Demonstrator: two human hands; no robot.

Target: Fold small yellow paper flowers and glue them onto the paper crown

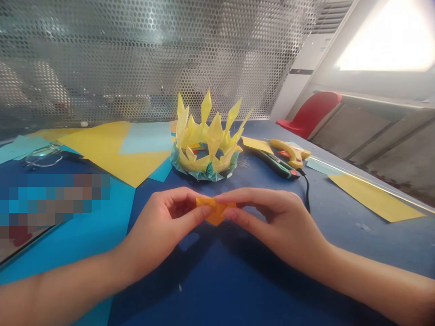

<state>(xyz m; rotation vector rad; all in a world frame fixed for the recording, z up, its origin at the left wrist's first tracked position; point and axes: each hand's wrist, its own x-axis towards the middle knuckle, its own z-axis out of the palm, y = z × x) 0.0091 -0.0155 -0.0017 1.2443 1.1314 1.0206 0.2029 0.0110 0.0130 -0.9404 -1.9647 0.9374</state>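
A small orange piece of folded paper (216,218) is held up above the blue table, its lower edge coming to a point. My left hand (170,217) pinches it from the left between thumb and fingers. From the other side my right hand (272,215) pinches it too, index finger along the top edge and thumb in front. The fingers hide part of its folds. Just beyond my hands stands a paper crown (213,164) with tall yellow points and a teal folded base.
Yellow sheets (112,156) and a blue sheet (112,235) lie at left, with glasses (44,156). A green-handled cutter (277,164) and a corded yellow glue gun (294,156) lie right of the crown. Further right is a yellow strip (377,197). Behind rises a perforated metal panel (136,59).
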